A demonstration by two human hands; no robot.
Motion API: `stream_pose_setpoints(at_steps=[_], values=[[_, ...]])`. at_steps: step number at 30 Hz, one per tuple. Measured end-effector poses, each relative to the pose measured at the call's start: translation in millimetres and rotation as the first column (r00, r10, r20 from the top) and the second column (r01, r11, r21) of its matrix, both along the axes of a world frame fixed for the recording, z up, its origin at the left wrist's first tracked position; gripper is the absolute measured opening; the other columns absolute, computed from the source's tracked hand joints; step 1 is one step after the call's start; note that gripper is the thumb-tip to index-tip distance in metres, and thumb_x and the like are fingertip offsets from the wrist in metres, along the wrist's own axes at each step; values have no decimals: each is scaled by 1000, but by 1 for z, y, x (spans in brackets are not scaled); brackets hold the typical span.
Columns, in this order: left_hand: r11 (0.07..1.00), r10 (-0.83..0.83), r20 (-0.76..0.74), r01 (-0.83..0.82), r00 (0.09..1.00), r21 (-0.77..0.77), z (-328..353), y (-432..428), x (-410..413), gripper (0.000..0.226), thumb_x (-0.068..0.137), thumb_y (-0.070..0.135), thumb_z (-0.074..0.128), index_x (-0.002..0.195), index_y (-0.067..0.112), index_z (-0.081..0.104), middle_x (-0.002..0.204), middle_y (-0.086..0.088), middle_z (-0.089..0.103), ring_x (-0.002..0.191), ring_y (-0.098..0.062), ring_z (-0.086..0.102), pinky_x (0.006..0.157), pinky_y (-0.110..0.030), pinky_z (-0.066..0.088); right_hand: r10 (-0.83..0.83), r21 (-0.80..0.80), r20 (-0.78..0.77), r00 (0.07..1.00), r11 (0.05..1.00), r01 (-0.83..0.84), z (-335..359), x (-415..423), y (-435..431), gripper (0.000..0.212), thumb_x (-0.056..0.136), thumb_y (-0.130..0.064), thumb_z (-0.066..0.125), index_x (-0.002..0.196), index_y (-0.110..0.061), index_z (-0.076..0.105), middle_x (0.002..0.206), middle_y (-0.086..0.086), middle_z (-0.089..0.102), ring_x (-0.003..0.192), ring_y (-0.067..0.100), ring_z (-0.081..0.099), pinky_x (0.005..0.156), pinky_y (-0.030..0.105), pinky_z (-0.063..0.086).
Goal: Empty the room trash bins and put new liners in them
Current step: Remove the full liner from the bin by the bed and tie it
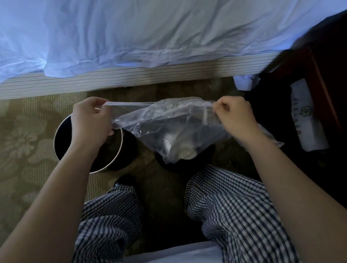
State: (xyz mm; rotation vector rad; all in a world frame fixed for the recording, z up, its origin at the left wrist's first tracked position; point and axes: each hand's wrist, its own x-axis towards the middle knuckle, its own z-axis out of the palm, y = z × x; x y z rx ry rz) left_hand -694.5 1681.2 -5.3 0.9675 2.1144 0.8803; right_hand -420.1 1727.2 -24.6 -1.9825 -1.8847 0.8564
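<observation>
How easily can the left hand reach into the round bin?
Probably yes: the left hand is right above the open round bin, with nothing between them, though it pinches the clear bag now.

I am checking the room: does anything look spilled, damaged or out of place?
No spill shows: the bin stands upright on the carpet, the plastic bag looks whole. Only the bed sheet is rumpled, hanging over the mattress edge.

A clear bag (pixel 169 127) hangs mid-frame, its top edge stretched taut between the left hand (pixel 90 118) and right hand (pixel 234 117), with something white inside (hard to make out). Just left of it stands an upright round bin (pixel 120 147), dark with a pale rim.
</observation>
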Motion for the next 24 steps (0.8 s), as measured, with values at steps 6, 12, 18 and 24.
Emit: stream_pose_setpoints(at_steps=[6,12,18,24], values=[[991,38,104,-51,994,125,7,1,8,36,96,16,45,65,20,62,41,4,50,38,-9,44,44,-22,37,210,-101,-3,978,973,-210,2,-15,-6,15,93,-24,56,97,-16,67,91,-3,65,91,16,61,77,31,48],[950,-280,198,241,939,196,8,0,32,37,102,20,39,79,23,68,56,12,61,50,3,50,53,-11,39,199,5,-391,899,977,-214,14,-50,-17,40,91,-18,62,129,-13,57,59,-2,44,55,1,43,61,14,39],[885,-464,362,418,808,203,5,-3,52,30,100,15,43,80,16,66,72,1,63,66,-6,58,62,-19,46,169,-107,-623,764,949,-297,21,-73,-28,27,94,-22,58,111,-1,60,90,26,65,85,40,63,76,52,51],[945,-323,574,228,753,233,0,-2,51,54,76,49,57,122,23,50,107,1,63,106,-11,61,87,-29,49,114,-132,-503,856,969,-207,17,-65,-22,31,96,-24,53,93,6,63,85,26,62,79,36,58,69,40,47]])
